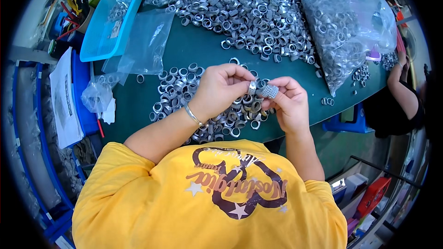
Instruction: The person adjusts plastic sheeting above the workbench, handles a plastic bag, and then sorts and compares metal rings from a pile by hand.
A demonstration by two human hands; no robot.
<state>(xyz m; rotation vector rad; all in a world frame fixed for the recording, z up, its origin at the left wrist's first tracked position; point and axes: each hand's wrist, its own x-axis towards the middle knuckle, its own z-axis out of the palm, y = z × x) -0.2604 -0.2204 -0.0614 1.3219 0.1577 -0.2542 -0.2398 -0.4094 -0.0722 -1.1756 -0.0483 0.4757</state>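
Note:
Both hands are raised close together over a loose pile of silver-grey metal rings (pixel 180 83) on a green table. My left hand (pixel 220 88) pinches a narrow ring (pixel 252 87) between thumb and fingertips. A wider ring with a studded, textured face (pixel 270 91) sits in the fingers of my right hand (pixel 293 106). The two rings are side by side; whether they touch I cannot tell. Part of the pile beneath is hidden by my hands and left forearm.
A much larger heap of rings (pixel 249 14) covers the table's far side. Beside it stands a clear plastic bag full of rings (pixel 332 37). At the left are a light-blue basket (pixel 87 46) and an empty plastic bag (pixel 147 41). Another person's arm (pixel 404 94) shows at the right.

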